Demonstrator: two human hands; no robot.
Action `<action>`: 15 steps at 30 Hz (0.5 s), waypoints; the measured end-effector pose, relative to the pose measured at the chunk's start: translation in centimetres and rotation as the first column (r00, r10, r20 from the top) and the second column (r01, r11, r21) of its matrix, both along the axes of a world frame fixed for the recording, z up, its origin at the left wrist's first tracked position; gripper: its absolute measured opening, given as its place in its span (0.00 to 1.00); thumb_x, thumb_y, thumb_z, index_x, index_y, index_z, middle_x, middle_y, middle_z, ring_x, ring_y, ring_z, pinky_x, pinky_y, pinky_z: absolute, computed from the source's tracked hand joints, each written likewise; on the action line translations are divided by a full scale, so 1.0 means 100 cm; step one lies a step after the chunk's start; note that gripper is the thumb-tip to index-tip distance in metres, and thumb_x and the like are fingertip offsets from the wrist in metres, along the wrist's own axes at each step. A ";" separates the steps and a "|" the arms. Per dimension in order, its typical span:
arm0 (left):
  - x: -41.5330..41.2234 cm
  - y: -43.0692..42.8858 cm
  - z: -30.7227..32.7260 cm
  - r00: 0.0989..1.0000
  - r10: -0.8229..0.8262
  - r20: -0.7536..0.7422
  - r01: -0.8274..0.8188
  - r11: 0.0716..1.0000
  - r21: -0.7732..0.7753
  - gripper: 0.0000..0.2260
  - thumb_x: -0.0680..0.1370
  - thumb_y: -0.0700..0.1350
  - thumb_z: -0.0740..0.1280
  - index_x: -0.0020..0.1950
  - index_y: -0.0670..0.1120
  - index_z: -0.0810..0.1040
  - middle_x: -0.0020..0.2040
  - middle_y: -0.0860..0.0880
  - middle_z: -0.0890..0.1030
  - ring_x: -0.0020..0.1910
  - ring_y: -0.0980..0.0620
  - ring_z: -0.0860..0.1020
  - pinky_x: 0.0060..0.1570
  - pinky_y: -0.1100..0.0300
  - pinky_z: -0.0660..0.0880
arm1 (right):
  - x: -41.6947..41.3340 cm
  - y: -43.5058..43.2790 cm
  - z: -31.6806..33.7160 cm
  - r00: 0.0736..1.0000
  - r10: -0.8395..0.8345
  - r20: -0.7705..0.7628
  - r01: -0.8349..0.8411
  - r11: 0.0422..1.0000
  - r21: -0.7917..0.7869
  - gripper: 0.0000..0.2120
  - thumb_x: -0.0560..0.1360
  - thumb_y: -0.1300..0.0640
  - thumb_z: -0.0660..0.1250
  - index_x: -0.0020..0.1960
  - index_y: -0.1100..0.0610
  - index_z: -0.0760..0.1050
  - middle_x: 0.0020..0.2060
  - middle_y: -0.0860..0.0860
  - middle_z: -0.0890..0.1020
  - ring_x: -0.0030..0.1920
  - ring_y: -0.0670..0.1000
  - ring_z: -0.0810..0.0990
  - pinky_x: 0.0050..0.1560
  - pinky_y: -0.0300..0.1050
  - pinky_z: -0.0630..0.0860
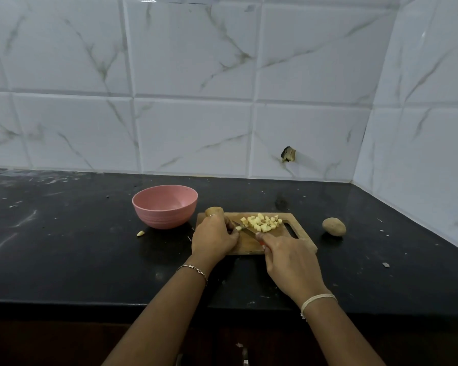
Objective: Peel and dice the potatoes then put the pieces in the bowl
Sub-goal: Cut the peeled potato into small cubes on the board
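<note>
A wooden cutting board (306,240) lies on the black counter. A pile of pale diced potato pieces (262,222) sits on its far half. My right hand (288,260) grips a knife (245,230) whose blade points left across the board. My left hand (213,237) rests on the board's left end, fingers curled over a small potato piece (238,228) beside the blade. An unpeeled potato (214,211) lies just behind my left hand. Another unpeeled potato (334,226) rests on the counter right of the board. The pink bowl (165,206) stands left of the board.
One stray potato piece (140,233) lies on the counter in front of the bowl. Small scraps dot the black counter (64,247). A tiled wall runs behind and along the right side. The counter's front edge is close below my forearms.
</note>
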State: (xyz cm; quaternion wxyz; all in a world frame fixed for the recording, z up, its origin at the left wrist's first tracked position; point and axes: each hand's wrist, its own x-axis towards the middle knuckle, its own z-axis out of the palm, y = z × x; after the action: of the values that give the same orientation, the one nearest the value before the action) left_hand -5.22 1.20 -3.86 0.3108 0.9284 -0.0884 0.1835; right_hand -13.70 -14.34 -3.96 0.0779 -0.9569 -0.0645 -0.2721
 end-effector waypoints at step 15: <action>0.001 0.003 0.003 1.000 -0.024 -0.013 0.024 0.999 -0.036 0.16 0.75 0.49 0.72 0.35 0.52 0.67 0.38 0.56 0.77 0.38 0.58 0.71 0.38 0.65 0.66 | -0.014 0.002 -0.002 1.000 0.000 0.019 -0.001 0.999 0.035 0.05 0.81 0.50 0.59 0.55 0.46 0.71 0.44 0.44 0.77 0.41 0.43 0.75 0.41 0.38 0.76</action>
State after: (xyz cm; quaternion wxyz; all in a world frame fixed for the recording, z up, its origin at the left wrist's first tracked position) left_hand -5.12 1.55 -3.58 0.3302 0.9227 -0.0943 0.1752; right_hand -15.14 -14.11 -4.11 0.0942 -0.9528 -0.0608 -0.2820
